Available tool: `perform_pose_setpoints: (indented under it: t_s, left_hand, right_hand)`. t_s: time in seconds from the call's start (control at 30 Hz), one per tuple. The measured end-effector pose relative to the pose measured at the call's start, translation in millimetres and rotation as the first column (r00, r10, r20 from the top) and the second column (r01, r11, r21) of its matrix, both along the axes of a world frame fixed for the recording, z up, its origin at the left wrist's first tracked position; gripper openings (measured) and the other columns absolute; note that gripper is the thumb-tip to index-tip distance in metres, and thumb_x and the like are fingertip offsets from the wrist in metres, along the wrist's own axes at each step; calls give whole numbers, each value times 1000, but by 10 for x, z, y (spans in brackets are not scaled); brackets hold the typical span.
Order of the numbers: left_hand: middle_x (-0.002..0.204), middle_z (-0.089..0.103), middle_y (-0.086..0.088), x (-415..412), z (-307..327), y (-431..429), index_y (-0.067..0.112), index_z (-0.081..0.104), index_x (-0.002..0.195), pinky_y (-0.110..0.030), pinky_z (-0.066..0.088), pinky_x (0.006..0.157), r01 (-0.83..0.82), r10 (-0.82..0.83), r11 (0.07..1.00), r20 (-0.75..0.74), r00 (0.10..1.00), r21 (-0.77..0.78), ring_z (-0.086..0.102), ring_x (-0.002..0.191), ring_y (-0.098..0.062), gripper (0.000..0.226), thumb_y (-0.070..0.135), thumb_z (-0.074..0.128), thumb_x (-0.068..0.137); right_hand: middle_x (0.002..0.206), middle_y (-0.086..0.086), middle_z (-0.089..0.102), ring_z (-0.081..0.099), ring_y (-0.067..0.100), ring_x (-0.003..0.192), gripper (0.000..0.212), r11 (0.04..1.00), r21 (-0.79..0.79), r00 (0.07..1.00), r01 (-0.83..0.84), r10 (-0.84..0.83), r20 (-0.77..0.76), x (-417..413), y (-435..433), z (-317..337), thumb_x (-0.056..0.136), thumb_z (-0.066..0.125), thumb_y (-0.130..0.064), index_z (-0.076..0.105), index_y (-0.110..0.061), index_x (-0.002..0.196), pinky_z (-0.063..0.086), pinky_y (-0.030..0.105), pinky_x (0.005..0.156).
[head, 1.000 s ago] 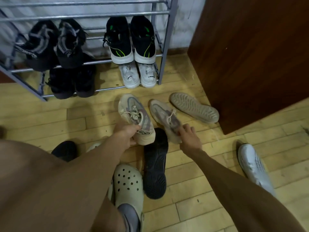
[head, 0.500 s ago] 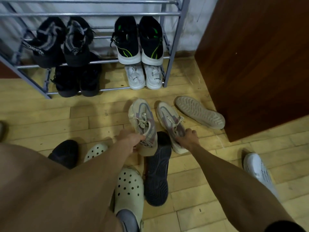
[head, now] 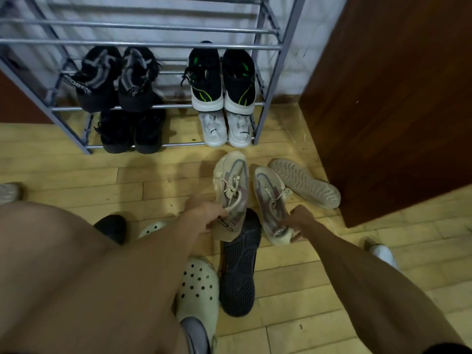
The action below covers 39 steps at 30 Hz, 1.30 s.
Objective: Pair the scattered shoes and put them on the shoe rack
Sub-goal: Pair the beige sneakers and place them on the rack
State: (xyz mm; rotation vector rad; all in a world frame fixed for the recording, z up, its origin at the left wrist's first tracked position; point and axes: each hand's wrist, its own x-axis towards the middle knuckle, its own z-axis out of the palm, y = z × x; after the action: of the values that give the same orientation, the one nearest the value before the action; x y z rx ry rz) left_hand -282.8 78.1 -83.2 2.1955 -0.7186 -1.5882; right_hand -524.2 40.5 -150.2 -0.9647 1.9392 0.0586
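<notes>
Both hands are on the beige pair, just in front of the shoe rack (head: 270, 80)! The left hand (head: 204, 212) has its grip pinched on the heel of the left beige sneaker (head: 231, 185), and the right hand (head: 300, 219) has its grip closed round the heel of the right beige sneaker (head: 270, 198). Toes point at the rack. An upturned tan sole (head: 305, 183) lies just right of them, and an upturned black sole (head: 240, 267) lies on the near side, further from the rack.
</notes>
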Motion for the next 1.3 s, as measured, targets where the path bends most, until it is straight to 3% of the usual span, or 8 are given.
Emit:
perform_pose_setpoints:
  t_s: [0.2,0.3,0.47,0.67,0.83,0.93,1.13,1.3]
  left_hand:
    - [117,64,-7,30,582,134,12,63,119,-36,53,92,117,-68,965,207,976,-236,61,109,-27,61,5,85,62]
    - [115,65,-7,122,856,227,12,66,108,-39,54,93,86,-19,951,222,975,-297,62,107,-27,54,4,87,59]
    - [102,71,-12,421,1336,307,15,64,78,-41,57,86,-2,78,913,168,983,-408,65,90,-24,31,4,85,59]
    - [95,73,-12,880,1860,326,13,70,90,-45,60,79,-120,223,837,132,966,-534,69,85,-29,36,11,89,59]
    - [93,71,-13,964,2089,40,10,69,97,-47,61,70,-196,275,788,48,960,-583,70,82,-31,36,11,86,65]
    - [98,70,-12,906,2145,-259,7,69,104,-45,60,76,-207,280,774,30,960,-599,68,85,-29,40,13,84,68]
    - [99,71,-13,839,2158,-995,10,69,97,-47,58,84,-241,280,750,-35,959,-616,68,94,-30,33,10,83,68]
    - [101,68,-10,841,2090,-1674,9,66,99,-44,59,78,-211,254,765,-17,967,-608,66,94,-27,36,16,84,68]
  right_hand:
    - [113,19,65,68,34,93,52,983,-161,996,-90,92,6,-59,234,658,77,78,-11,56,0,123,62,46,66]
    - [108,13,67,68,28,94,43,963,-254,993,-86,104,57,22,264,1089,79,77,-14,59,-3,115,62,42,68]
    - [93,11,69,67,27,88,15,922,-388,951,20,102,293,319,296,1781,79,76,-10,63,-18,82,60,50,78]
    - [94,16,73,70,35,91,16,849,-509,874,143,133,468,709,114,2345,77,76,-4,69,-17,81,59,54,74]
    - [88,17,73,69,33,75,15,822,-515,824,244,104,557,1043,-362,2668,75,78,-7,71,-2,87,59,45,61]
    - [78,16,71,67,31,63,15,805,-531,834,264,86,545,1142,-663,2801,75,80,-9,66,-2,75,58,40,49]
    - [89,18,73,72,36,76,29,767,-554,855,322,16,518,1228,-1360,2835,65,86,-14,65,-3,82,60,54,60]
    - [92,17,69,70,34,84,21,748,-568,855,344,0,519,1315,-1873,2828,73,81,-13,62,-5,76,60,41,49]
